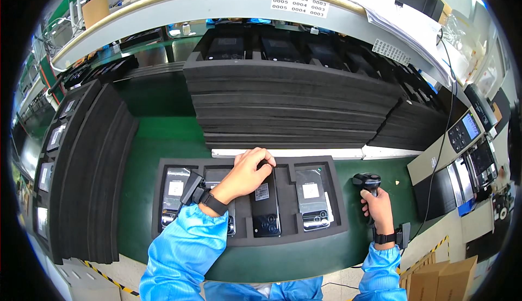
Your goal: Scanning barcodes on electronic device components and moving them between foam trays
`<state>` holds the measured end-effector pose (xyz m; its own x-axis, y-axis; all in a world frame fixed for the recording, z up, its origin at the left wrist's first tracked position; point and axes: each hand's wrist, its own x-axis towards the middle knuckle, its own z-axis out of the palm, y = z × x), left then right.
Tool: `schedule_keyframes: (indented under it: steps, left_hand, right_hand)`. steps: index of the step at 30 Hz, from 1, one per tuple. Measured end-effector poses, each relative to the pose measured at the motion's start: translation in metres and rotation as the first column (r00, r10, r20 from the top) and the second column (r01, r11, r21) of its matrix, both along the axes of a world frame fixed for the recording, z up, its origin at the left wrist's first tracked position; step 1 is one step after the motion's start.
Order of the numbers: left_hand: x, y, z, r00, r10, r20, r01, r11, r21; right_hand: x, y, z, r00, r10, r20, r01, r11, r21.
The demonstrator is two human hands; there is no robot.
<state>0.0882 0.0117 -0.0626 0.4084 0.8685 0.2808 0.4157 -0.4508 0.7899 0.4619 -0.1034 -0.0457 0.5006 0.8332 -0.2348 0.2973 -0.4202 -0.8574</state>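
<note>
My left hand (247, 173) reaches over a black foam tray (341, 219), its fingers and thumb closed at the top end of a dark smartphone (266, 208). That phone lies back up in the tray's third slot, with a label on its back and camera lenses at the near end. Three other phones fill the remaining slots; a silvery one (310, 206) with a white label lies to the right. The second phone is partly hidden by my left wrist. Right of the tray, my right hand (379, 206) is wrapped round the handle of a black handheld barcode scanner (367, 181).
Stacked foam trays (288, 105) stand behind, with phones in the top ones. Another foam stack (92, 176) rises at the left. A label printer (451, 160) stands at the right, near a hanging black cable (447, 116). A shelf edge (217, 6) crosses above.
</note>
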Motion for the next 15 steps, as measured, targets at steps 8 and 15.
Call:
schedule_keyframes:
  steps: [8,15]
  left_hand:
    - [-0.005,0.010,-0.008,0.985,-0.064,0.159,0.084,0.989,-0.122]
    - [-0.009,0.011,0.001,0.960,-0.096,0.261,0.179,0.931,-0.317]
  right_hand:
    - [0.000,0.000,0.001,1.000,0.000,0.009,0.000,1.000,-0.003]
    - [0.000,0.001,0.000,1.000,-0.005,-0.009,0.005,1.000,-0.004]
